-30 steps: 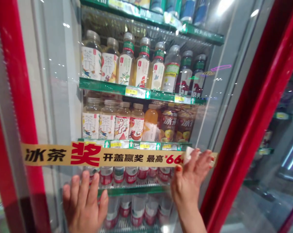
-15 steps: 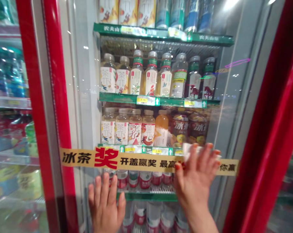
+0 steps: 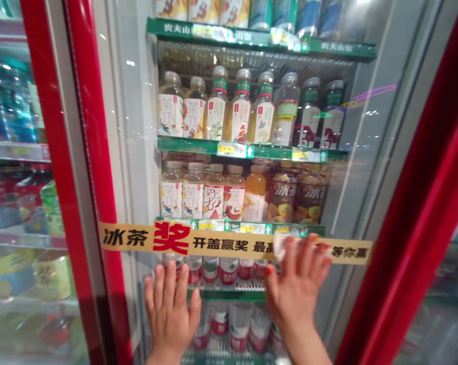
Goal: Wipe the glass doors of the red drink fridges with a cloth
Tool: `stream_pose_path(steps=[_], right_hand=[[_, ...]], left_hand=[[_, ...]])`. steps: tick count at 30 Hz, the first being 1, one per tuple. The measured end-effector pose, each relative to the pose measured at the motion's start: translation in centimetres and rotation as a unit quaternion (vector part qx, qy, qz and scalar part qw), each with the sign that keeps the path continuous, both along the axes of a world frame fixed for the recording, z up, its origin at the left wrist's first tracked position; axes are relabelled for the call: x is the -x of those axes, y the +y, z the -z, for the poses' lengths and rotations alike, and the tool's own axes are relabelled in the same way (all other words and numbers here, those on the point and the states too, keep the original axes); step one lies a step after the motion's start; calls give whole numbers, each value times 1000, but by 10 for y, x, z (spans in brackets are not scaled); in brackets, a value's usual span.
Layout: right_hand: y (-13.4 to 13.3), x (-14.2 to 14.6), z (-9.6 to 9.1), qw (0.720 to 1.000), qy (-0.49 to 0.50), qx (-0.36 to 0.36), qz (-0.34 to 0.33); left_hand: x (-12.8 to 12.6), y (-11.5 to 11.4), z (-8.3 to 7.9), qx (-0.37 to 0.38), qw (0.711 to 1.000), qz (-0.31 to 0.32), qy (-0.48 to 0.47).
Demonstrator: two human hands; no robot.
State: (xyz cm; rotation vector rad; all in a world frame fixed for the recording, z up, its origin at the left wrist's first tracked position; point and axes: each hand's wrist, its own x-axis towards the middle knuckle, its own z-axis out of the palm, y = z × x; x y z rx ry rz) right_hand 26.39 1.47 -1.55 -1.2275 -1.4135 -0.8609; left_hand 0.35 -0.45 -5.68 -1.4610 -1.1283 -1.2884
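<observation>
I face a glass fridge door [image 3: 138, 152] with a red frame. A long yellow sticker strip [image 3: 221, 244] with red and black print runs across the glass. My right hand [image 3: 297, 286] presses a small white cloth or tissue [image 3: 280, 246] flat against the strip, fingers spread over it. My left hand [image 3: 171, 310] lies flat on the glass below the strip, fingers apart, holding nothing. Behind the glass stand rows of tea and juice bottles [image 3: 229, 109] on green-edged shelves [image 3: 244, 149].
A red door frame [image 3: 415, 213] slants at the right, another red post [image 3: 88, 167] stands at the left. A neighbouring fridge [image 3: 20, 177] with blurred bottles sits at far left. Small red-labelled water bottles [image 3: 229, 324] fill the lower shelves.
My view has shifted so the door sits further right. My right hand with the white cloth has slid along the strip. My left hand stays flat on the glass.
</observation>
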Motion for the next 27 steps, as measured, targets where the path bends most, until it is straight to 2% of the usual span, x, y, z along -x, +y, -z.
stream_pose_path(steps=[2, 3, 4, 5, 6, 7, 9, 11, 13, 14, 16, 17, 19, 20, 22, 24, 26, 27], right_hand=[[-7, 21, 35, 986, -161, -2, -40], [-10, 21, 55, 973, -222, -4, -55], [-12, 13, 72, 967, -248, -6, -58], [-13, -1, 85, 972, -231, -2, -48], [-13, -18, 90, 985, -173, 5, -27], [-11, -36, 86, 996, -90, 17, -3], [-6, -59, 62, 997, 67, 40, 26], [-1, -55, 33, 990, 129, 40, 28], [0, -30, 22, 997, 71, 36, 16], [-2, -16, 26, 999, 8, 32, 4], [-10, 3, 50, 992, -126, 11, -27], [-13, 3, 65, 986, -165, 0, -38], [-15, -14, 84, 989, -143, -4, -41], [-14, -27, 83, 996, -88, 4, -32], [-9, -48, 64, 999, 40, 28, -14], [-3, -47, 34, 994, 100, 31, -8], [-3, -22, 18, 998, 58, 26, -11], [-5, -4, 21, 999, 0, 27, -19]], left_hand=[[1, 0, 1, 1, 1000, 2, 3], [1, 1, 1, 1, 1000, 3, 3], [1, 1, 1, 0, 1000, 4, 2], [1, 1, 1, -1, 1000, 6, 1], [1, 2, 2, -2, 1000, 8, 2], [1, 2, 2, -4, 1000, 10, 2], [1, 2, 2, -4, 1000, 12, 0], [1, 2, 2, -4, 1000, 8, 0], [1, 1, 2, -3, 1000, 4, 4], [1, 1, 2, -2, 1000, 1, 4], [1, 0, 3, -1, 1000, -3, -1], [0, 1, 4, 3, 1000, -7, -7], [0, 1, 6, 9, 1000, -14, -16], [-1, 2, 7, 11, 1000, -16, -18], [-1, 2, 7, 8, 1000, -19, -16], [0, 2, 8, 4, 1000, -20, -15], [1, 1, 7, 9, 1000, -18, -14], [1, 1, 7, 12, 1000, -15, -13]])
